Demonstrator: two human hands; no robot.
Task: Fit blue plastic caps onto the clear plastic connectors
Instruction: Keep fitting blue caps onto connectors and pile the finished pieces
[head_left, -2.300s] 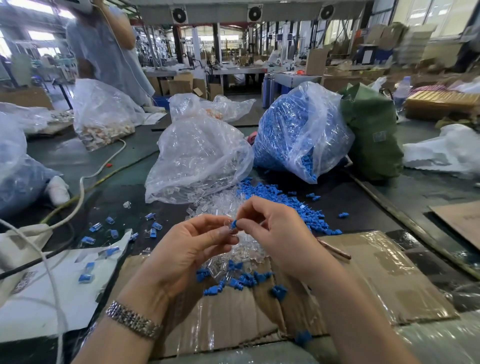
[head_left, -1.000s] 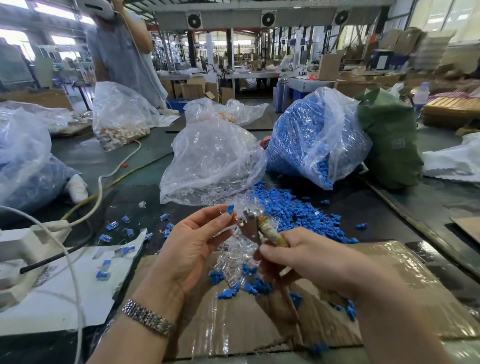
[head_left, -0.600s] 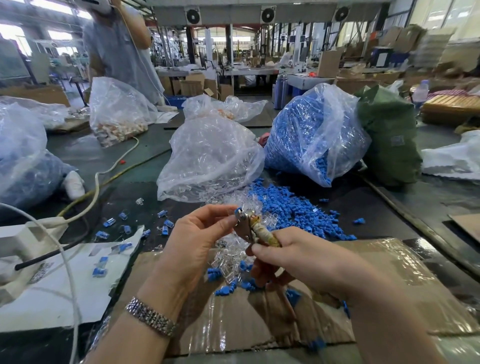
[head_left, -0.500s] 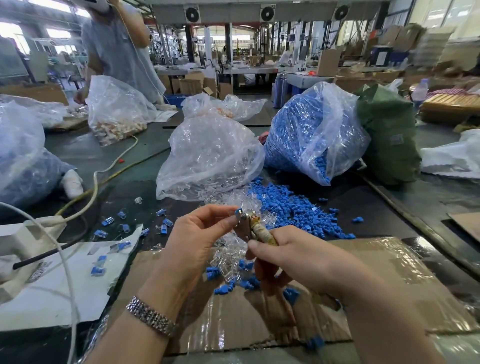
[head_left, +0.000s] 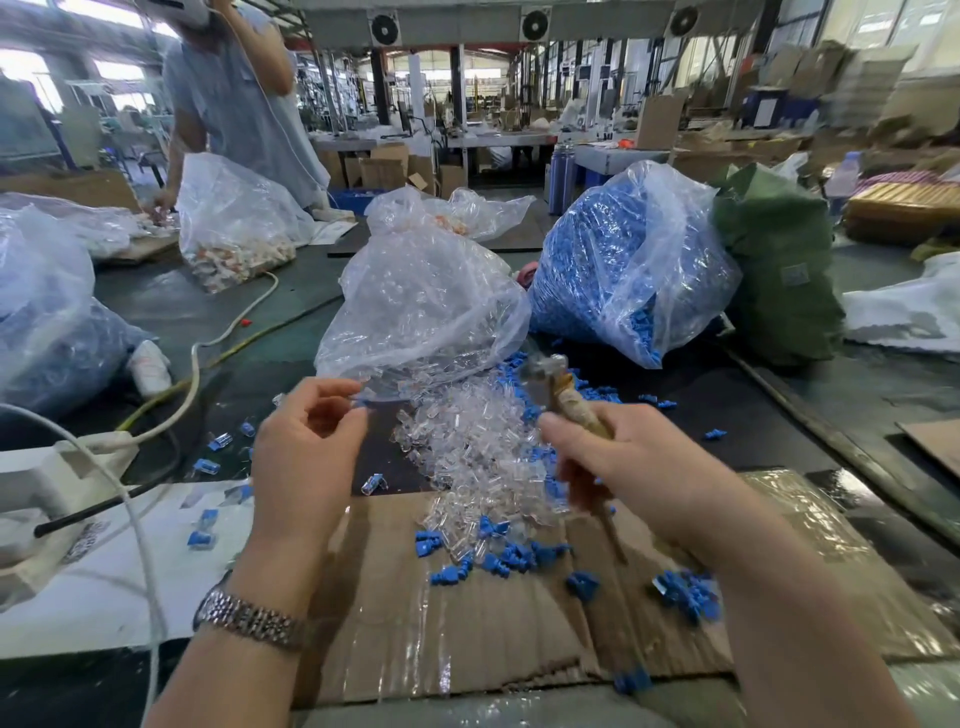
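Note:
My left hand is raised over the table's near left, thumb and forefinger pinching a small clear connector with a blue cap, which is blurred. My right hand grips the tape-wrapped handle of a small metal-headed tool, head pointing up and away from me. Between the hands lies a heap of loose clear connectors. Loose blue caps are scattered on the cardboard sheet below it, with more blue caps to the right.
A clear bag of connectors and a bag of blue caps stand behind the heap, with a green sack to the right. Capped connectors lie at left near white paper and cables. Another person stands at back left.
The hands have drawn apart. My left hand carried the capped connector to the left, away from the tool head, and my right hand moved the tool to the right.

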